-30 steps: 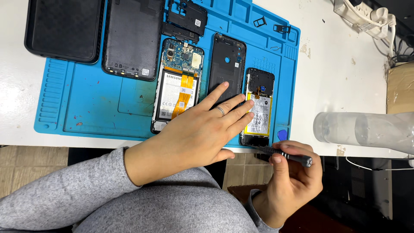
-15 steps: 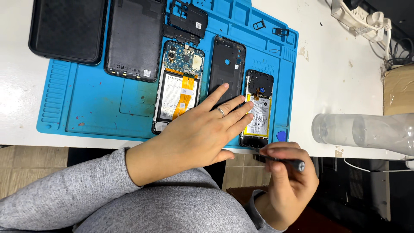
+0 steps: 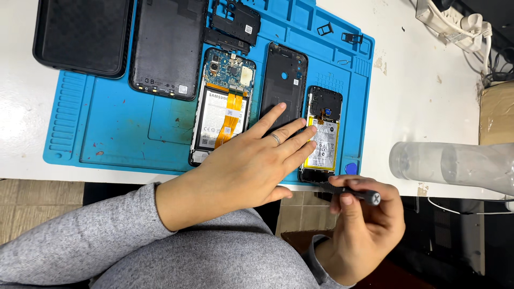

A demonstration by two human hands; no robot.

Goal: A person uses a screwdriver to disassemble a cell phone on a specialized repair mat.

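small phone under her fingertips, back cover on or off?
Off: the small phone shows its bare battery and board; left hand rests on it.

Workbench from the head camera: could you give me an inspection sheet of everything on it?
Surface: white table under a blue mat.
Job's things: small opened phone, yellow battery showing; dark screwdriver.
Clutter: second opened phone, back covers, black case, clear plastic bottle lying down.
Hands: left hand flat, fingers on the small phone; right hand grips the screwdriver.
Cables: white power strip, thin white cable.
Surroundings: cardboard box.
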